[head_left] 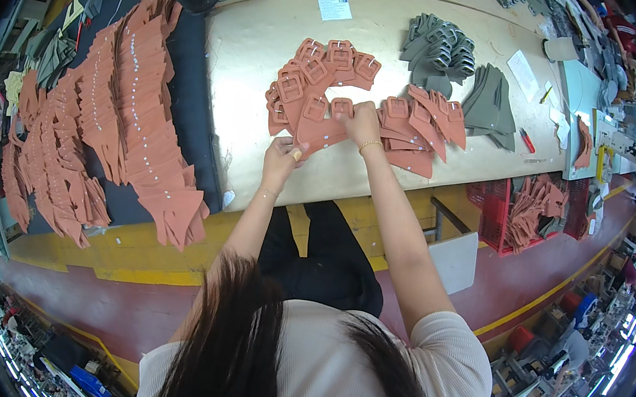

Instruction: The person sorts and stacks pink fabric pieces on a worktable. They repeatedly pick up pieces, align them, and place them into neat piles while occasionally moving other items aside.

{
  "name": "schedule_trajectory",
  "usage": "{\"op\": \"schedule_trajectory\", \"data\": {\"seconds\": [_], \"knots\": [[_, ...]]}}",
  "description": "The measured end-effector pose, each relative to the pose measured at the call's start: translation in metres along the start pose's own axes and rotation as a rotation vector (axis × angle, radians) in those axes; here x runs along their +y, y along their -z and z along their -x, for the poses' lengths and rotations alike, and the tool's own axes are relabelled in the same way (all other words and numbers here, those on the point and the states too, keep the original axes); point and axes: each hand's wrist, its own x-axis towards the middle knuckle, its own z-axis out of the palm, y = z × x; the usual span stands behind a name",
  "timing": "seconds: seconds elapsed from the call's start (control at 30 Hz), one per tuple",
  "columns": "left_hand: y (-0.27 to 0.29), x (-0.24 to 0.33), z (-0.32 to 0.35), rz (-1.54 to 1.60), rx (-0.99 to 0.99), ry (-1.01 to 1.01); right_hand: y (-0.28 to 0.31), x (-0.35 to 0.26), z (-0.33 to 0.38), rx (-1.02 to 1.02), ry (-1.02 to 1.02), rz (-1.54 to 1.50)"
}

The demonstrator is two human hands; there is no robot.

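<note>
Centre frame: both hands pinch one terracotta buckle piece (318, 129); left hand (282, 157) at its lower tip, right hand (363, 124) upper right.

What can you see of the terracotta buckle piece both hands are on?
The terracotta buckle piece is a flat, roughly triangular cut part that looks like leather or suede, with a same-coloured square buckle at its top and small pale dots on its face. It lies flat on the beige table, overlapping neighbouring pieces. The left hand pinches its lower edge; the right hand presses its right side.
</note>
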Motion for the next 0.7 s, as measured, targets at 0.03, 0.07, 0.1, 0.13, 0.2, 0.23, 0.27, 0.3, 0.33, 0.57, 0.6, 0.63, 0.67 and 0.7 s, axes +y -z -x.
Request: {"op": "schedule_trajectory", "data": {"seconds": [0.03, 0.07, 0.1, 0.13, 0.2, 0.23, 0.27, 0.3, 0.33, 0.57, 0.6, 0.63, 0.67, 0.7], "knots": [[0.0, 0.002, 0.001, -0.021, 0.001, 0.014, 0.001, 0.002, 0.006, -0.022, 0.002, 0.0], [0.002, 0.002, 0.001, -0.022, -0.018, 0.024, 0.001, 0.004, 0.013, -0.045, 0.006, 0.001], [0.005, 0.001, 0.003, -0.038, -0.027, 0.049, 0.0, 0.005, 0.021, -0.066, 0.02, 0.01], [0.008, -0.002, 0.006, -0.054, -0.036, 0.075, -0.002, 0.006, 0.03, -0.051, 0.005, -0.029], [0.019, -0.013, 0.017, 0.02, -0.044, 0.072, -0.007, 0.008, 0.05, -0.02, -0.016, -0.092], [0.025, -0.021, 0.022, 0.055, -0.042, 0.084, -0.01, 0.008, 0.059, -0.022, 0.008, -0.063], [0.031, -0.028, 0.028, 0.027, -0.056, 0.083, -0.014, 0.007, 0.067, -0.027, 0.023, -0.074], [0.037, -0.036, 0.034, -0.002, -0.066, 0.096, -0.019, 0.004, 0.075, -0.032, 0.027, -0.081], [0.042, -0.042, 0.04, -0.027, -0.08, 0.109, -0.022, 0.001, 0.082, -0.044, 0.015, -0.079], [0.073, -0.026, 0.079, -0.397, -0.004, 0.195, -0.017, -0.027, 0.034, 0.101, 0.214, -0.151], [0.075, -0.02, 0.083, -0.569, 0.0, 0.216, -0.016, -0.033, 0.018, 0.146, 0.241, -0.139], [0.076, -0.015, 0.085, -0.731, 0.011, 0.197, -0.016, -0.041, 0.0, 0.194, 0.242, -0.094], [0.075, -0.01, 0.084, -0.837, 0.062, 0.111, -0.015, -0.046, -0.014, 0.227, 0.279, -0.103], [0.074, -0.006, 0.081, -0.93, 0.121, -0.02, -0.013, -0.051, -0.027, 0.251, 0.296, -0.107]]}}
